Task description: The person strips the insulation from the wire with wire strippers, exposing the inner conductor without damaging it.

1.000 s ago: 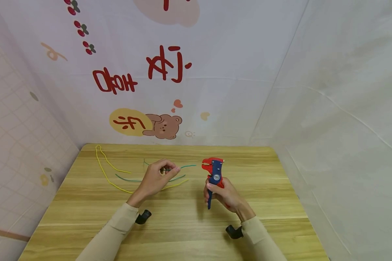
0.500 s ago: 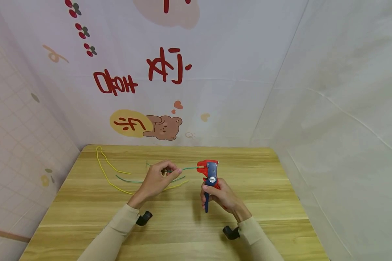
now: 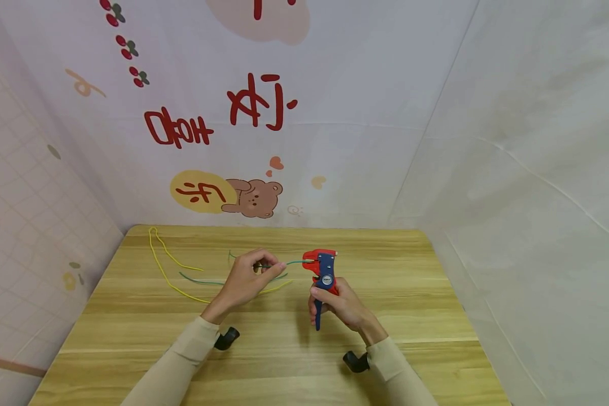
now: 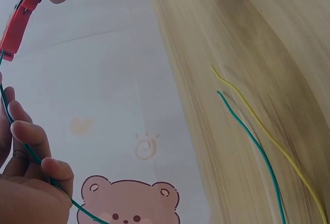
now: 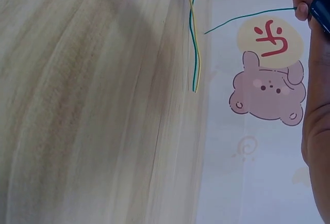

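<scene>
My left hand (image 3: 247, 277) pinches a green wire (image 3: 295, 261) between thumb and forefinger, above the table. The wire's right end sits in the red jaws of a red and blue wire stripper (image 3: 327, 269); its tail comes out left of the hand. My right hand (image 3: 341, 303) grips the stripper by its handles, head up and mouth facing left. In the left wrist view the green wire (image 4: 88, 213) runs across the fingers up to the red stripper head (image 4: 16, 30). The right wrist view has the wire's tail (image 5: 247, 15) hanging free, the stripper mostly out of frame.
On the wooden table (image 3: 385, 316), another green wire (image 3: 203, 281) lies beneath my left hand, beside a long yellow wire (image 3: 158, 256) bent at the back left. Printed cloth walls (image 3: 355, 169) stand behind and at both sides of the table.
My right hand has brought the stripper left, and the green wire's end has gone from apart from its mouth to inside it. The left hand has shifted slightly right.
</scene>
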Available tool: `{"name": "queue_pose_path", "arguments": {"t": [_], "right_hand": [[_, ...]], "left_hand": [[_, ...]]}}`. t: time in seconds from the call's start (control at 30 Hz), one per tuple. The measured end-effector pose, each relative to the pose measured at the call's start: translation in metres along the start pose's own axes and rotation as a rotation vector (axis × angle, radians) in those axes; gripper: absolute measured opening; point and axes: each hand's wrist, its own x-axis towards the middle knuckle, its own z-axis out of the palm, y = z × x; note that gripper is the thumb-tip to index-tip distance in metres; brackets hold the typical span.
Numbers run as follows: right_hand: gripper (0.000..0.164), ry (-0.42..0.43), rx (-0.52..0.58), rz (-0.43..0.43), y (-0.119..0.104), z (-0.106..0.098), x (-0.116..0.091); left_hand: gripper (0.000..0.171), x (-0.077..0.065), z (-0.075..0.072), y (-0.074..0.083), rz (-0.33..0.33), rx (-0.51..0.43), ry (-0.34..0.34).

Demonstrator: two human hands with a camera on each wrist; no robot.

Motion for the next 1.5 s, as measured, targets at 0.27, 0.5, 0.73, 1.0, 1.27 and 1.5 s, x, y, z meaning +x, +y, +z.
{"name": "queue_pose_path", "arguments": {"t": [0.27,0.5,0.73,1.0,1.27,1.5], "right_hand": [[0.042,0.015,-0.026,0.009,0.0004,0.0011,0.0015],[0.043,0.022,-0.038,0.025,0.0001,0.0018,0.0025],[0.045,0.038,-0.049,0.036,-0.0001,0.0031,0.0026],[0.046,0.074,-0.074,0.052,0.0005,0.0049,0.0026],[0.045,0.108,-0.113,0.050,0.0029,0.0059,0.0037],[0.047,0.132,-0.113,0.054,0.0055,0.0061,0.0042]], "left_hand": [[0.010,0.0008,0.0004,0.0024,0.007,-0.009,0.003],[0.011,0.0020,0.0012,0.0026,0.003,-0.014,0.005],[0.011,0.0024,0.0016,0.0020,0.004,-0.022,-0.002],[0.012,0.0023,0.0017,0.0006,0.004,-0.017,-0.011],[0.012,0.0030,0.0031,-0.0002,0.023,-0.017,-0.001],[0.013,0.0035,0.0040,-0.0005,0.023,-0.021,0.006]]}}
